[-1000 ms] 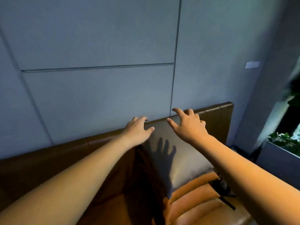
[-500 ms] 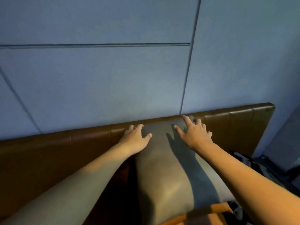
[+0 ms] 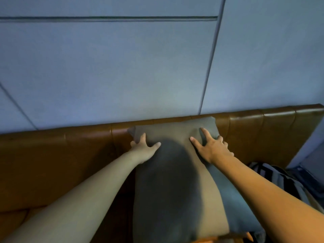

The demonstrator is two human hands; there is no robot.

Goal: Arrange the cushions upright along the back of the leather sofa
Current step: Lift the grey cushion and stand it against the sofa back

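A grey-beige cushion (image 3: 175, 130) stands upright against the brown leather sofa back (image 3: 263, 123), its top edge level with the back's rim. My left hand (image 3: 144, 149) grips the cushion's upper left edge, fingers curled round the side and thumb on the front. My right hand (image 3: 210, 147) lies spread on the cushion's upper right part, some fingers over its right edge. A dark shadow falls down the cushion's middle. The cushion's bottom edge is out of view.
A striped black-and-white cushion or fabric (image 3: 284, 181) lies on the seat to the right. A sliver of orange (image 3: 210, 240) shows below the grey cushion. Behind the sofa rises a blue-grey panelled wall (image 3: 122, 67). The brown seat (image 3: 21, 218) extends left.
The view has swung left and down. Both hands have slid from the cushion's top edge down onto its upper corners, and the cushion now stands fully against the back.
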